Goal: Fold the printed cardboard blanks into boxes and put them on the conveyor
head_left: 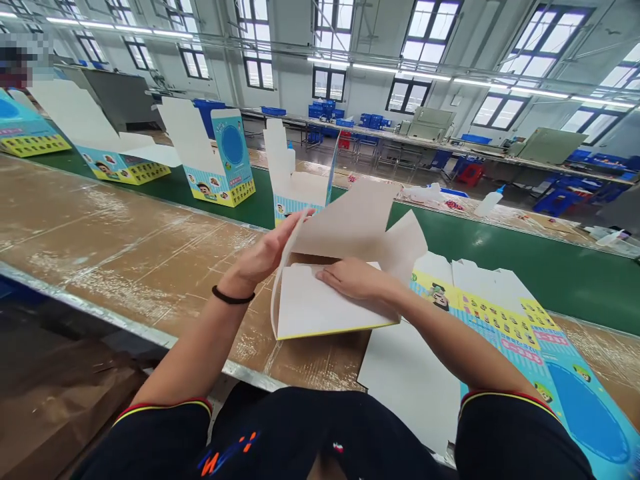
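Note:
A partly folded carton lies on the bench in front of me, its plain white inside facing up and a yellow edge toward me. My left hand, with a dark band on the wrist, rests against the outside of its upright left panel, fingers stretched toward the panel's top. Inside the carton, my right hand lies flat on the white panel, fingers pointing left. Tall white flaps rise at the back and right of the carton. Nothing is gripped in my right hand.
Flat printed cartons lie at the right. Open-topped cartons, one a blue and yellow box, stand on the green belt behind the brown bench. A white bottle stands beyond the belt. A person is partly visible far left.

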A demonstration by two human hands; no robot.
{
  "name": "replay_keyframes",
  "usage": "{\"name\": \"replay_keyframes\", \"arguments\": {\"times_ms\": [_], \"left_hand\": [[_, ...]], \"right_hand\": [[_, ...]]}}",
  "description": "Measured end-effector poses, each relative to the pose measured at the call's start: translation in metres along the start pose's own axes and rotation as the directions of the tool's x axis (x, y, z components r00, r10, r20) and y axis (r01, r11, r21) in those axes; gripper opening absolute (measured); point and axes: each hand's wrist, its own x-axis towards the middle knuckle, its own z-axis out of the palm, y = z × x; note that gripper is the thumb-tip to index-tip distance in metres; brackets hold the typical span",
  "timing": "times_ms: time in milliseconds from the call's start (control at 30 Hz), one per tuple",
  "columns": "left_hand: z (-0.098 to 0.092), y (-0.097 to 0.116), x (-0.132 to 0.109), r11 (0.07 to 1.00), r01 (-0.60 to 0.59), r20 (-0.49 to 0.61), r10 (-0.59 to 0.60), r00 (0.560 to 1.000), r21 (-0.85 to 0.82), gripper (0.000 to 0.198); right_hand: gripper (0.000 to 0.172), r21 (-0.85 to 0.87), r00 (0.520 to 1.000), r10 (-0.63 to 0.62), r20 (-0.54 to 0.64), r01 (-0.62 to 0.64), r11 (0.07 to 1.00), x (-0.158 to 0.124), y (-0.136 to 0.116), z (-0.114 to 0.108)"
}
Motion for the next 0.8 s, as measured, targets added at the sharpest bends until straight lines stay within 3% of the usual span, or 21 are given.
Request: {"name": "replay_keyframes", "arguments": {"times_ms": [133,267,333,400,433,467,533,567,600,633,667,733,800], "left_hand": [[0.002,-0.011,0.002,0.986,0.155,-0.239,-0.135,0.962,0.067,0.1],[-0.003,-0.016,0.014,0.931,0.345,-0.348,-0.287,0.892,0.117,0.079],[-0.008,-0.02,0.02,0.907,0.402,-0.41,-0.322,0.853,0.124,0.066],[-0.014,-0.025,0.022,0.901,0.422,-0.457,-0.334,0.824,0.103,0.059],[-0.017,-0.028,0.023,0.902,0.422,-0.467,-0.336,0.818,0.089,0.057],[-0.019,-0.031,0.023,0.904,0.419,-0.466,-0.339,0.817,0.078,0.055],[-0.021,-0.036,0.023,0.91,0.407,-0.457,-0.33,0.826,0.077,0.052],[-0.021,-0.038,0.023,0.913,0.398,-0.458,-0.318,0.83,0.088,0.051],[-0.021,-0.04,0.024,0.915,0.39,-0.463,-0.305,0.832,0.098,0.049],[-0.02,-0.041,0.024,0.918,0.382,-0.47,-0.294,0.832,0.103,0.048],[-0.019,-0.042,0.024,0.922,0.373,-0.474,-0.285,0.833,0.101,0.047],[-0.017,-0.043,0.024,0.934,0.347,-0.465,-0.273,0.842,0.08,0.05],[-0.014,-0.043,0.024,0.955,0.293,-0.433,-0.248,0.867,0.04,0.058]], "right_hand": [[0.053,-0.07,1.0,-0.014,0.006,0.014,0.997,0.011,-0.007,-0.002],[0.051,-0.128,0.999,-0.026,-0.037,0.021,0.992,0.021,-0.007,-0.001],[0.049,-0.224,0.995,-0.01,-0.102,-0.013,0.975,0.017,-0.004,0.0],[0.04,-0.284,0.964,-0.054,-0.26,-0.023,0.958,0.004,0.006,-0.003],[0.035,-0.276,0.916,-0.1,-0.388,-0.011,0.961,-0.005,0.014,-0.006],[0.032,-0.242,0.834,-0.146,-0.533,0.016,0.97,-0.014,0.025,-0.01],[0.03,-0.107,0.585,-0.143,-0.799,0.096,0.99,-0.029,0.054,-0.016],[0.032,-0.01,0.459,-0.074,-0.885,0.14,0.99,-0.032,0.071,-0.018],[0.033,0.106,0.374,0.03,-0.927,0.186,0.977,-0.032,0.088,-0.019],[0.037,0.234,0.346,0.144,-0.927,0.235,0.944,-0.029,0.103,-0.017],[0.045,0.37,0.387,0.25,-0.888,0.276,0.887,-0.023,0.115,-0.013],[0.069,0.635,0.6,0.382,-0.703,0.286,0.718,-0.007,0.129,-0.001],[0.093,0.798,0.795,0.375,-0.477,0.213,0.564,0.009,0.129,0.012]]}}
